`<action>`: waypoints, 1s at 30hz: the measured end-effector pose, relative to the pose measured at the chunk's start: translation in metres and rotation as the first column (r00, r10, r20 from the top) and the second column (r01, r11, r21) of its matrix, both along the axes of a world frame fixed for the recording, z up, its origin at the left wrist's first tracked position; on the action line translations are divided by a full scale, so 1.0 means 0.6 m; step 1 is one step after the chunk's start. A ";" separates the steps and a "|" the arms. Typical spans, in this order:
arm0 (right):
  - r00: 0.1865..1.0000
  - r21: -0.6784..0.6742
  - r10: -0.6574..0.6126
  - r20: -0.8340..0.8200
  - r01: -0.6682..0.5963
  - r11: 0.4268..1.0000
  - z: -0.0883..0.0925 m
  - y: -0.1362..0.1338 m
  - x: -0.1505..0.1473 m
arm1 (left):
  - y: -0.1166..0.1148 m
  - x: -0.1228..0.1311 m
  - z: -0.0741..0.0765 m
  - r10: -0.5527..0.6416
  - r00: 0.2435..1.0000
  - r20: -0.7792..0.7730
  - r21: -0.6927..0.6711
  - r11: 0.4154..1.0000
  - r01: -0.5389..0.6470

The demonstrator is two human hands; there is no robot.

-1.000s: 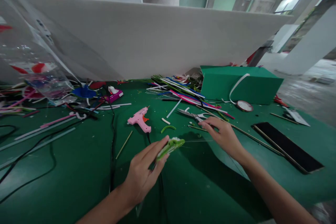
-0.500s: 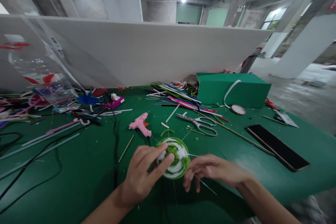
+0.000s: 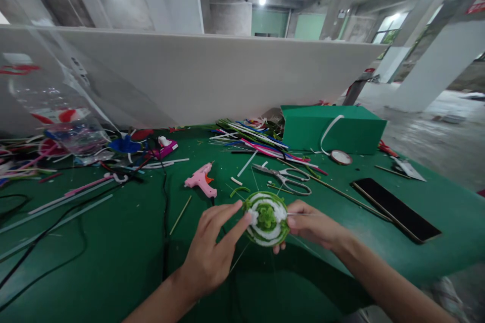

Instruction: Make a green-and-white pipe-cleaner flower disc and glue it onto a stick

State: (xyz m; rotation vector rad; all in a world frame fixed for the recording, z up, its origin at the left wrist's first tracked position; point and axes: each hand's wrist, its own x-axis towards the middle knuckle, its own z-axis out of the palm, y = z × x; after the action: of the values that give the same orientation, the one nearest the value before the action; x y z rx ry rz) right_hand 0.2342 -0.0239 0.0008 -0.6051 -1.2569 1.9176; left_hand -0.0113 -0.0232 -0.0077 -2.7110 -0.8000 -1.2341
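Observation:
A round disc of green and white pipe cleaner [image 3: 266, 218], coiled in rings with a green tuft in the middle, is held above the table. Thin wires stick out from it like spokes. My right hand [image 3: 312, 224] is closed on its right edge, thumb in front and other fingers partly hidden behind. At the left edge, my left hand [image 3: 212, 245] pinches lightly, its thumb tip on the white ring and its index finger at the rim. Just beyond the disc lie a short green pipe cleaner piece [image 3: 239, 190], grey-handled scissors [image 3: 284, 177] and a pink glue gun [image 3: 201, 180].
A heap of coloured pipe cleaners [image 3: 261, 141] lies at the back beside a green box [image 3: 333, 130]. A phone [image 3: 396, 209] and a tape roll [image 3: 341, 157] are on the right. A large plastic bottle [image 3: 56, 111] and a black cable [image 3: 165, 222] are on the left.
The disc has moved right and slightly up. My right hand has gone from loose fingers below its edge to a grip on its right side; the left has shifted from its middle to its left edge.

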 end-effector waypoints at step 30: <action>0.480 0.560 -0.496 0.724 0.011 0.828 0.005 0.147 0.098 | -0.015 0.040 -0.016 0.649 0.519 0.557 -0.733 0.090 0.674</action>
State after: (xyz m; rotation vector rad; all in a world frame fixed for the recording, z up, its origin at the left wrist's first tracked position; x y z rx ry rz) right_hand 0.2931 0.0640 0.0040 -1.4765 -2.0134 0.8786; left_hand 0.0127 -0.0321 -0.0173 -2.0787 -2.7850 -3.1883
